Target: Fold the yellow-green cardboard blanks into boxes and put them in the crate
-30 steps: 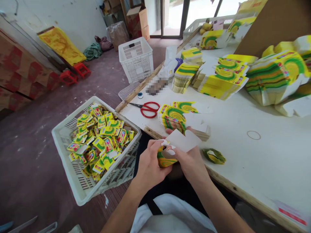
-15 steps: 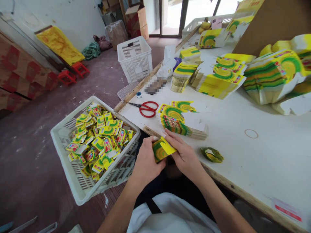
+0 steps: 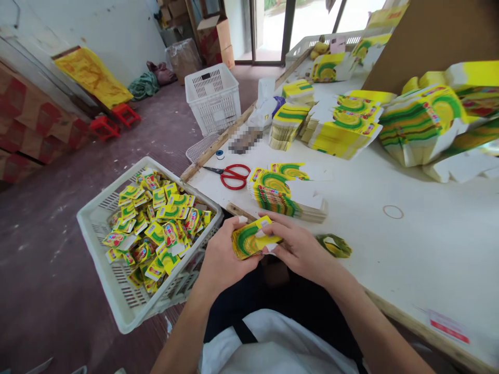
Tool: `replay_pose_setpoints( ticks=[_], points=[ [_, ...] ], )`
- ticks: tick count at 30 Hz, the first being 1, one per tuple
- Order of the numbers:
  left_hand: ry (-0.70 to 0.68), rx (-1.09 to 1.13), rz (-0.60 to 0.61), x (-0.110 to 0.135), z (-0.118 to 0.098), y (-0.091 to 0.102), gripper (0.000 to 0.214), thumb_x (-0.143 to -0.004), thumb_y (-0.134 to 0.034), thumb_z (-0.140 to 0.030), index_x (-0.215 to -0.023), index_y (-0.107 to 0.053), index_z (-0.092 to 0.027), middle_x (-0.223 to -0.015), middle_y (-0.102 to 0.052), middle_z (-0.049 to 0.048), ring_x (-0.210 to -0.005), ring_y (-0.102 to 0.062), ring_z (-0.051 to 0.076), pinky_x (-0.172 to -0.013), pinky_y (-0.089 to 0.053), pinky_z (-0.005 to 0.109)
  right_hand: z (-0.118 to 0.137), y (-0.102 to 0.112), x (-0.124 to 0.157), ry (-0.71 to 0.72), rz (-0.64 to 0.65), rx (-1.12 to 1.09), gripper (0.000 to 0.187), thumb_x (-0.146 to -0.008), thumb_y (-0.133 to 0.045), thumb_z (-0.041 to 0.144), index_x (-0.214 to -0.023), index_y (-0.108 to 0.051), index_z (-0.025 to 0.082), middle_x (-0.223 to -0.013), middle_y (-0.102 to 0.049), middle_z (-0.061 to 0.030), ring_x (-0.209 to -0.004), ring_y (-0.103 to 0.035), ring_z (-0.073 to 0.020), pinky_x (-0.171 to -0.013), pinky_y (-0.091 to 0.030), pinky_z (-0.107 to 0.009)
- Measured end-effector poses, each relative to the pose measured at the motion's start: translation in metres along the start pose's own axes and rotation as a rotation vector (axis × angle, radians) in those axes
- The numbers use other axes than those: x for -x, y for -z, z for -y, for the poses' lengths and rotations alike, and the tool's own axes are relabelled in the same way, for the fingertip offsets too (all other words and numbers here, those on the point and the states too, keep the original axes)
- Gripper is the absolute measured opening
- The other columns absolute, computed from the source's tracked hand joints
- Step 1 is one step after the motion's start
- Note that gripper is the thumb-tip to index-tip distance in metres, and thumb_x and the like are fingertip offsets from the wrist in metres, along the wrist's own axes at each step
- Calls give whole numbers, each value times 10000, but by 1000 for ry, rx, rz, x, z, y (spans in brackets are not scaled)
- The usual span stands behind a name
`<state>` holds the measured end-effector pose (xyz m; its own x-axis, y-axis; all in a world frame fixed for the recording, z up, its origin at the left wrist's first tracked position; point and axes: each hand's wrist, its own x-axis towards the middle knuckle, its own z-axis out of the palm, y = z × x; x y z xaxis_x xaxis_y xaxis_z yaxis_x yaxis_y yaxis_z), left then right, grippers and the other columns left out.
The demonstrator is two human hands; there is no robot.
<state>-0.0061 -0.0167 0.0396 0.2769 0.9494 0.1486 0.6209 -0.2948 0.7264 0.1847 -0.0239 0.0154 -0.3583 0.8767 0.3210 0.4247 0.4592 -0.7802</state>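
Between my two hands, over the table's front edge, is a small yellow-and-green cardboard box [image 3: 247, 239]. My left hand [image 3: 222, 254] grips its left end, the thumb along the bottom. At the right end the fingers of my right hand [image 3: 294, 244] are closed on the box, by a white flap. Just beyond my hands lies a stack of flat printed cartons [image 3: 278, 192]. A crumpled green-and-yellow wrapper or packet [image 3: 334, 245] lies to the right of my right hand.
A white plastic crate [image 3: 130, 327] full of small yellow boxes stands at my left. Red-handled scissors [image 3: 234, 176] and a small blue-and-white spool [image 3: 220, 154] lie on the white table [image 3: 424, 249]. More carton stacks [image 3: 343, 124] stand farther back. Another crate [image 3: 212, 98] is on the floor.
The box has turned so its broad printed side shows, and the yellow flap that stuck out at its right end is now folded down under my right fingers. The view has shifted slightly.
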Motion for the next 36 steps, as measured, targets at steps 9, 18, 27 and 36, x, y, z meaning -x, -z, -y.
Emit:
replay_pose_setpoints(
  ticks=[9,18,27,36],
  points=[
    [183,-84,-699,-3,48,18,805,-657,-806,-344,-1319,-383,-167,-1357,-453,170,-1332,-442,320,-1153,-320,495,-11,-9,-23,-223,-474,110,465,-860,-567,227,-1318,-496,202,-1198,-684,-140,-1089,-646,-301,-976,-494,-513],
    [234,158,-490,4,54,-1,661,-748,-742,-365,-1293,-407,-201,-1338,-546,170,-1270,-542,297,-1053,-440,496,-50,7,-54,-431,-484,479,348,-799,-545,127,-1143,-583,163,-1033,-688,-178,-993,-570,-372,-890,-443,-573],
    [235,413,-260,6,38,-22,441,-769,-726,-317,-1166,-569,-209,-1157,-697,112,-1094,-657,245,-930,-528,435,-45,-1,-49,-407,-619,418,357,-744,-519,91,-1081,-518,210,-1006,-649,-126,-922,-596,-299,-809,-500,-470],
    [268,992,-155,-7,18,-31,656,-664,-719,-681,-1122,-596,-228,-1177,-688,113,-1115,-643,282,-883,-550,409,3,-15,-32,-318,-279,-341,374,-705,-582,111,-1028,-444,240,-851,-610,-4,-722,-620,-165,-653,-518,-309]
  ],
)
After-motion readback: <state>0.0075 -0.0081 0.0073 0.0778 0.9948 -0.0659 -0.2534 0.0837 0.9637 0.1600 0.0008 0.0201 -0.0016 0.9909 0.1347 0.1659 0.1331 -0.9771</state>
